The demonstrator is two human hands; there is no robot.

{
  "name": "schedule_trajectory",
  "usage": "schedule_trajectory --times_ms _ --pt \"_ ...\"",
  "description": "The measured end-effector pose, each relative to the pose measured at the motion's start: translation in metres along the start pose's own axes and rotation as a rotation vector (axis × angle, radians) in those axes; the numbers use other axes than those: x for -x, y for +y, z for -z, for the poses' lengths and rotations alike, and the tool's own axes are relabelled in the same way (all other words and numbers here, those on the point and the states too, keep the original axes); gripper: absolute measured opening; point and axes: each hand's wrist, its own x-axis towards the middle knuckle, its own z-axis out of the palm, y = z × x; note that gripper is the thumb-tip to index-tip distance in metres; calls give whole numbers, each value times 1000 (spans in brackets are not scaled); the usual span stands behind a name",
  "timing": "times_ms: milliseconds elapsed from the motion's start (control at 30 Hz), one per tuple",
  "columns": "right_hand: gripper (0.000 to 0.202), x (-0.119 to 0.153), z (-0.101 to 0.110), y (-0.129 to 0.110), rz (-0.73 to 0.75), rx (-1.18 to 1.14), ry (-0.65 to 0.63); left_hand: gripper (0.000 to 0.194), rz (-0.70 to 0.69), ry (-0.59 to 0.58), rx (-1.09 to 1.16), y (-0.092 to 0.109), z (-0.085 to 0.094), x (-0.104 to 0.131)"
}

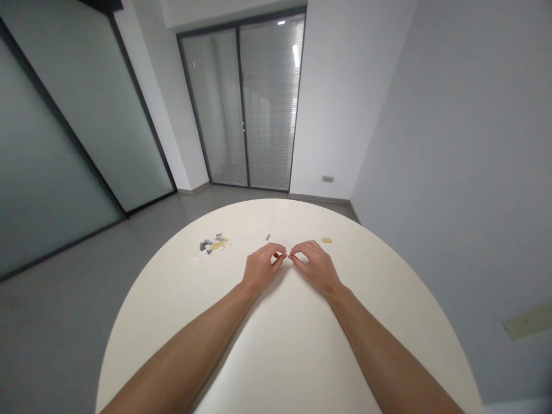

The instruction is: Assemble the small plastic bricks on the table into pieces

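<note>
Over the middle of the round white table (276, 356), my left hand (262, 265) and my right hand (315, 265) meet at the fingertips. Both are closed in a pinch, and a tiny pale bit shows between them, too small to name. Just beyond my left hand lies a small grey piece (268, 237). A flat yellow piece (326, 240) rests beyond my right hand. To the left of my left hand is a loose pile of small yellow, grey, dark and white pieces (218, 245).
Past the table's far edge are a grey floor (155, 236) and a glass door with blinds (245, 109). Frosted glass panels (81, 109) stand at the left, a plain wall (474, 144) at the right.
</note>
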Motion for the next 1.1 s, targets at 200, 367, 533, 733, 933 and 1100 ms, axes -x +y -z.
schedule_trajectory --times_ms 200,367,533,733,933,1100 --pt "3 0 -1 0 5 -9 -1 10 2 -6 -1 0 0 0" --pt "3 -1 0 -1 11 2 -18 11 13 -15 10 0 0 0" --pt "4 0 0 -1 9 5 -25 10 14 -14 2 -1 0 0" --pt "4 0 -1 -1 7 -3 -17 10 13 -7 -7 -2 0 0" --pt "6 0 -1 -1 6 0 -22 10 8 -5 -6 -1 0 0" --pt "8 0 -1 0 2 1 -22 10 16 -12 -27 -3 -1 0"
